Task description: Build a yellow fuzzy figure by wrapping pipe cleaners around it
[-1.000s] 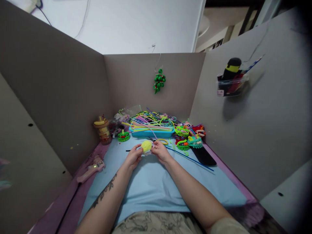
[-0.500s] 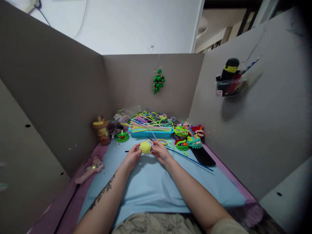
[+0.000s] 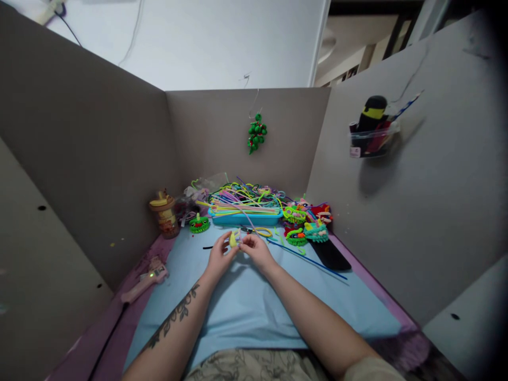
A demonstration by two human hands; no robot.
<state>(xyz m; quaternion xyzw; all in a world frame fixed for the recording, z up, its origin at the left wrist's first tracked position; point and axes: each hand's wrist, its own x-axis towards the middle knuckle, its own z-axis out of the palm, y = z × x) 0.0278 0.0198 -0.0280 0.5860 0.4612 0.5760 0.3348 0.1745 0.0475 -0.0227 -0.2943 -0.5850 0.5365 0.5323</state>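
My left hand and my right hand meet over the light blue mat, both pinching a small fuzzy yellow piece. The yellow piece shows edge-on between the fingertips, mostly hidden by the fingers. A pale pipe cleaner runs from it toward the blue tray heaped with coloured pipe cleaners just behind my hands.
A pink glue gun lies at the left. A small jar and a green figure stand at the back left. Finished pipe-cleaner figures, a black flat object and a blue stick lie right. Grey partitions enclose three sides.
The yellow piece has turned from a round face-on view to edge-on, and my fingers have closed further round it. Both hands stay in the same place.
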